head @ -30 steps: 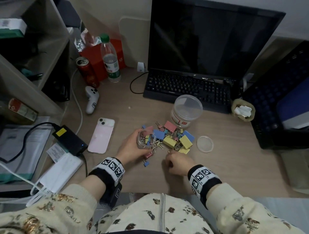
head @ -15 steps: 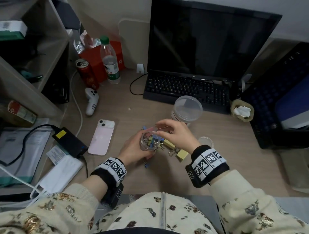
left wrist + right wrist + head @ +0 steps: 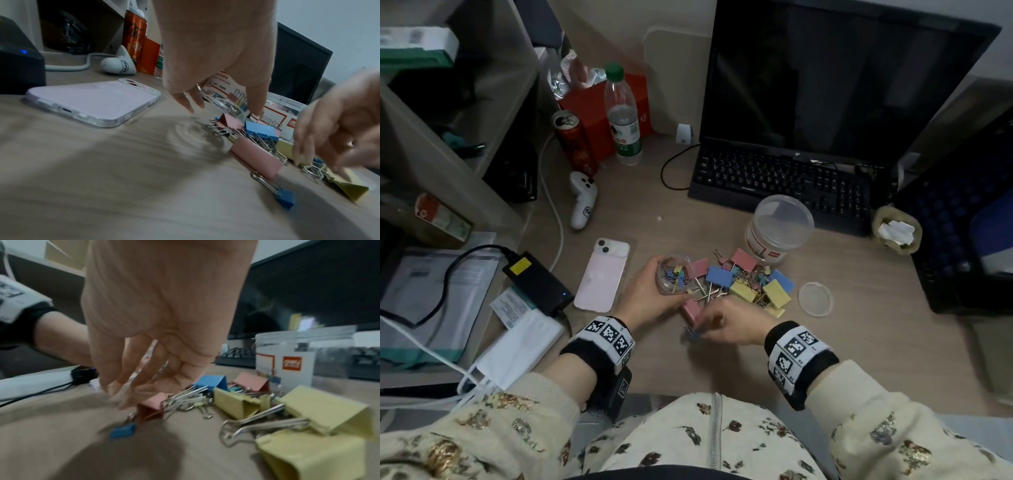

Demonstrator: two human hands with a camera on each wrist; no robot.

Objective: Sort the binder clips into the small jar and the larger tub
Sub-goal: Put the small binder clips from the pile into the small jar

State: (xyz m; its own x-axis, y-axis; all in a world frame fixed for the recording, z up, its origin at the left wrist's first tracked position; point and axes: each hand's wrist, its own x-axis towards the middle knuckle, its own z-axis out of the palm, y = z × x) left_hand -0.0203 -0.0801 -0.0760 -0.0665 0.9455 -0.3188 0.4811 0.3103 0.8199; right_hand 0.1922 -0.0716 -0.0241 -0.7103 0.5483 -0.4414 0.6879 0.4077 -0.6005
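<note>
My left hand (image 3: 659, 291) grips the small clear jar (image 3: 674, 272), which is tilted on the desk and holds several small coloured clips. Right of the jar lies a pile of binder clips (image 3: 743, 277), large pink, blue and yellow ones among small ones. The larger tub (image 3: 779, 228) stands behind the pile. My right hand (image 3: 709, 325) hovers low at the pile's near edge, fingers pointing down, holding nothing. A small blue clip (image 3: 123, 430) lies on the desk just under those fingers, beside a large pink clip (image 3: 691, 310).
The jar's round clear lid (image 3: 815, 298) lies right of the pile. A pink phone (image 3: 604, 274) sits left of my left hand, a black charger (image 3: 536, 282) further left. A keyboard (image 3: 780, 178) and monitor stand behind the tub; a can and bottle are at the back left.
My right hand was over the jar's mouth half a second ago; it has come back down to the near edge of the pile. The left hand keeps hold of the jar.
</note>
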